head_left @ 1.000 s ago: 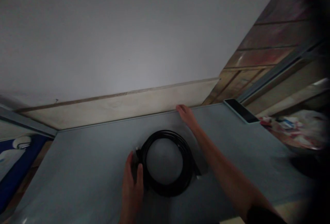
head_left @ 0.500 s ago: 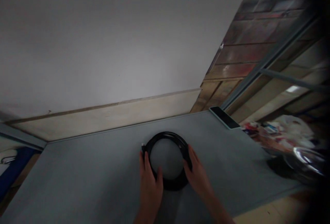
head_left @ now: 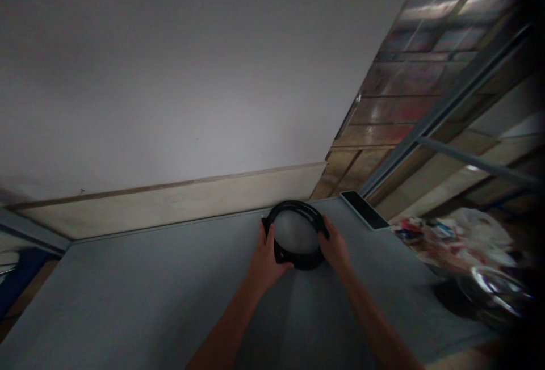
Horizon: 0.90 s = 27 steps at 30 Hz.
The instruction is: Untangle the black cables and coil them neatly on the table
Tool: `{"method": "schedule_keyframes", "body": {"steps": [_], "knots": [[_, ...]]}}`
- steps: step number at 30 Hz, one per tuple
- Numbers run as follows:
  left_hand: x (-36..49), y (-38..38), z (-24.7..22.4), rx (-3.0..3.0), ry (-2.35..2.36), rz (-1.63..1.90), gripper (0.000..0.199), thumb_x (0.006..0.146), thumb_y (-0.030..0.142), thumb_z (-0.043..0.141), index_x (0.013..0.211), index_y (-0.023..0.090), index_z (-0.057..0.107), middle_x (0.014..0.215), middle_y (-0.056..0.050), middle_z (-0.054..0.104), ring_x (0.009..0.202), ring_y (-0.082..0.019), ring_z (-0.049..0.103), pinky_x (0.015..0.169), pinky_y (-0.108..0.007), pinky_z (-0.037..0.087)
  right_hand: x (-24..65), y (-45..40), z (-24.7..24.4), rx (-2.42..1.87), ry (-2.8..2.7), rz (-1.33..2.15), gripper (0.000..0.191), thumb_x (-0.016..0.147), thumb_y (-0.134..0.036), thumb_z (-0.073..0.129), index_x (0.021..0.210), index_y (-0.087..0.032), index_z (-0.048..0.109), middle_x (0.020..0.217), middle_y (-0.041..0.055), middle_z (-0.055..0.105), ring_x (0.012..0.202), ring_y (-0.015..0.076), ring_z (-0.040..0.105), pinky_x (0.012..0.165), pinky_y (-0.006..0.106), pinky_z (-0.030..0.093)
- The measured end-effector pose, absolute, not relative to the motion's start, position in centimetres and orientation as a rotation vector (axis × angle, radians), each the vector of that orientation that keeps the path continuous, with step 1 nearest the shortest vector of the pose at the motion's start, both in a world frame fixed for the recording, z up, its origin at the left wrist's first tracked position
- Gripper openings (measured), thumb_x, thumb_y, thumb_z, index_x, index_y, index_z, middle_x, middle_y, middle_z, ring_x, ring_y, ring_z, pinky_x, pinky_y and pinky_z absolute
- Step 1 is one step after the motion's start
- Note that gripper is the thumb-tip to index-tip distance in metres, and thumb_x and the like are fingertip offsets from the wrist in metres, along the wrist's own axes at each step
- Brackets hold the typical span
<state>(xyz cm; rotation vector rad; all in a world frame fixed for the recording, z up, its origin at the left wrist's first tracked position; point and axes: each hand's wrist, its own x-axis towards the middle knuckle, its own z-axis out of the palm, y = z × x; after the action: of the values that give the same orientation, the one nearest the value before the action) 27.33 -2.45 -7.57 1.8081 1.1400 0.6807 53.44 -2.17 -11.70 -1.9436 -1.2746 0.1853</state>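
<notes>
A coiled black cable (head_left: 301, 261) forms a ring at the back of the grey table (head_left: 170, 279), right of its middle. My left hand (head_left: 268, 256) grips the coil's left side, thumb along the lower edge and fingers at the outer left. A small pale connector end (head_left: 263, 221) shows just above those fingers. On the opposite side my right hand (head_left: 334, 242) is closed around the coil. Whether the ring rests fully on the tabletop or is slightly raised, I cannot tell.
A phone (head_left: 365, 210) with a dark screen lies at the table's back right corner. Past the right edge are plastic bags (head_left: 477, 234) and a shiny round object (head_left: 498, 290), blurred. A white wall panel (head_left: 191, 75) rises behind the table, with a metal frame (head_left: 451, 97) at right.
Both hands have carried the cable coil away from me and to the right, closer to the table's back edge. The view has also shifted slightly.
</notes>
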Motion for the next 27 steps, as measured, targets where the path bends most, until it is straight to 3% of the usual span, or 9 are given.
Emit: {"method": "schedule_keyframes", "body": {"steps": [10,14,17,20,24,27], "knots": [[27.5,-0.4,-7.9,1.812,1.134,0.755,0.113,0.060,0.025,0.086,0.156,0.024,0.028,0.166,-0.015,-0.002,0.149,-0.038,0.023,0.117,-0.053,0.030,52.9,0.0,-11.7,-1.932,-1.243,0.151,0.061,0.086,-0.032,0.045,0.143,-0.011,0.052,0.134,0.0175,0.062,0.125,0.0328,0.059,0.105,0.053,0.045],[26.1,-1.4,-7.7,1.841,1.085,0.792,0.109,0.062,0.032,0.086,0.156,0.024,0.030,0.166,-0.016,0.004,0.150,-0.037,0.019,0.117,-0.055,0.028,53.3,-0.8,-11.4,-1.923,-1.218,0.129,0.060,0.090,-0.042,0.046,0.141,-0.011,0.053,0.133,0.0183,0.063,0.125,0.0319,0.059,0.105,0.052,0.046],[24.6,-2.9,-8.1,1.856,1.095,0.865,0.089,0.079,0.041,0.073,0.155,0.020,0.031,0.165,-0.017,0.014,0.151,-0.032,0.019,0.119,-0.053,0.027,54.3,-1.3,-11.1,-1.942,-1.167,0.142,0.057,0.090,-0.050,0.047,0.132,-0.013,0.060,0.122,0.0176,0.069,0.114,0.0318,0.065,0.099,0.050,0.051],[22.9,-4.6,-8.8,1.858,1.157,0.915,0.060,0.093,0.037,0.055,0.148,0.019,0.042,0.160,-0.015,0.033,0.147,-0.027,0.032,0.119,-0.051,0.030,55.6,-0.5,-10.2,-1.994,-1.192,0.186,0.052,0.089,-0.053,0.051,0.120,-0.015,0.067,0.108,0.0157,0.073,0.100,0.0310,0.070,0.090,0.047,0.054],[21.4,-5.9,-9.3,1.838,1.213,0.960,0.041,0.096,0.032,0.049,0.135,0.022,0.055,0.143,-0.012,0.056,0.134,-0.025,0.051,0.113,-0.048,0.040,56.6,2.8,-8.3,-2.019,-1.471,0.077,0.046,0.088,-0.047,0.057,0.114,-0.012,0.069,0.114,0.0183,0.071,0.103,0.0288,0.068,0.095,0.043,0.051],[21.3,-6.1,-9.1,1.830,1.225,0.981,0.036,0.095,0.029,0.050,0.129,0.022,0.059,0.135,-0.012,0.062,0.127,-0.025,0.057,0.111,-0.048,0.043,56.8,5.1,-7.2,-1.999,-1.624,0.147,0.026,0.085,-0.040,0.063,0.094,-0.018,0.074,0.102,0.0110,0.075,0.099,0.0249,0.069,0.094,0.036,0.050]]}}
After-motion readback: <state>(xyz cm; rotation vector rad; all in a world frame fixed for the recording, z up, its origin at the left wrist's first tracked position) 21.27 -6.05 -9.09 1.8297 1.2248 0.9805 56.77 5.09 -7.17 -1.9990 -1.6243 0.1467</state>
